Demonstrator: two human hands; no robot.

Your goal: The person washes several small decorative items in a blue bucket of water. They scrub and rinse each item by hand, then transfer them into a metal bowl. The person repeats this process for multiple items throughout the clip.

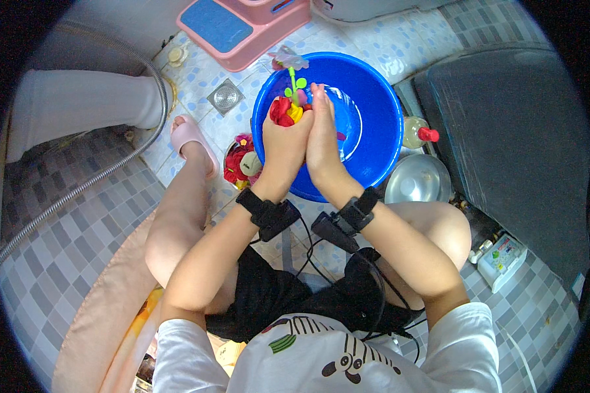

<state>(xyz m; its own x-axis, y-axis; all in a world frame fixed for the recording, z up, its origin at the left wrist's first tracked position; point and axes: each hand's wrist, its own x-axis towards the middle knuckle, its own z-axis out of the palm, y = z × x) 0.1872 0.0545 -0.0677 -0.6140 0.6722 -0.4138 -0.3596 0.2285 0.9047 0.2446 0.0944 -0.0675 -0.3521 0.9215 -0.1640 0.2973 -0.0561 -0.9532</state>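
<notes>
Over the near left part of a blue basin [385, 124], my left hand [283, 141] is closed round a bunch of artificial flowers [283, 112]. Red and yellow petals show at its fingers, and a green stem with leaves and a pale, blurred bloom rises beyond them. My right hand [321, 134] lies flat against the left, its fingers stretched out and pointing away from me. Some of the bunch is hidden between the palms. Beside the basin's left edge, a container holds more artificial flowers [236, 171], red, yellow and pink, with a round whitish piece among them.
A metal bowl [418, 180] and a bottle with a red cap [429, 134] stand right of the basin. A pink step stool [269, 40] is at the back, near a floor drain [225, 96]. A hose [98, 173] runs along the left; a dark panel [505, 144] stands at the right.
</notes>
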